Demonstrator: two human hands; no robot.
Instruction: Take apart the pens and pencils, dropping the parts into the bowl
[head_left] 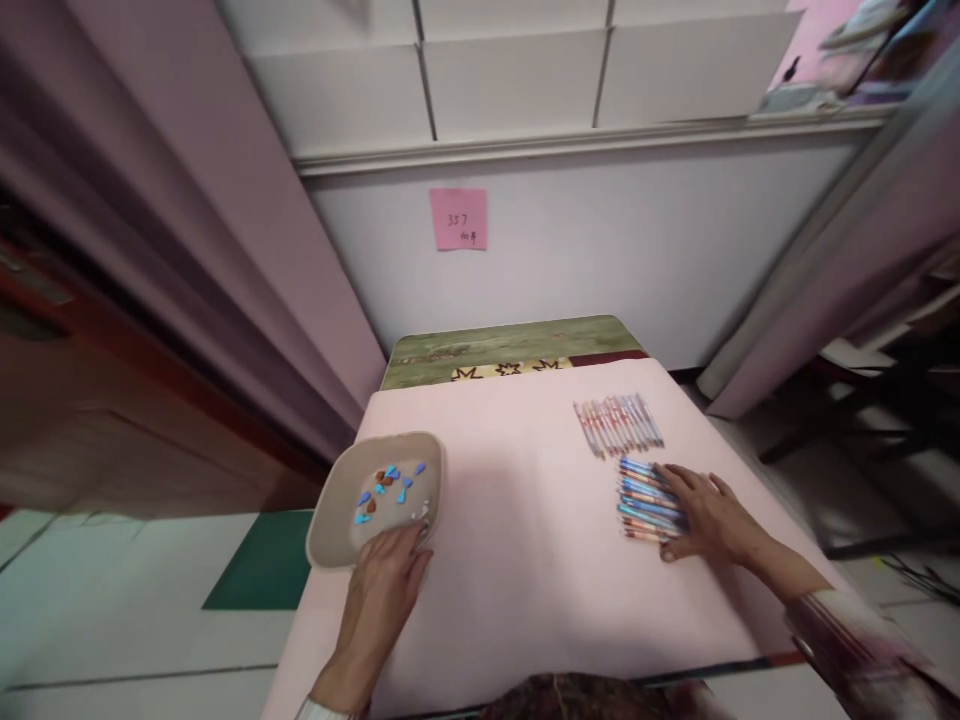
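Spreading your right hand [705, 512] at pen-like sticks [646, 500], four o'clock.
Left hand [381, 578] at tray [334, 525], seven o'clock; grip unclear.

Has a bare left hand [382, 570] and a bare right hand [705, 515]. Wears a checked right sleeve [859, 635], dark red and white, with a tiny spot like a button near the wrist. Shows a bit of pale left sleeve [321, 711].

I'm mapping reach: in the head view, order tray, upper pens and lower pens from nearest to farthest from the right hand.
1. Lower pens: at the right hand, on its left.
2. Upper pens: just beyond those.
3. Tray: far off to its left.
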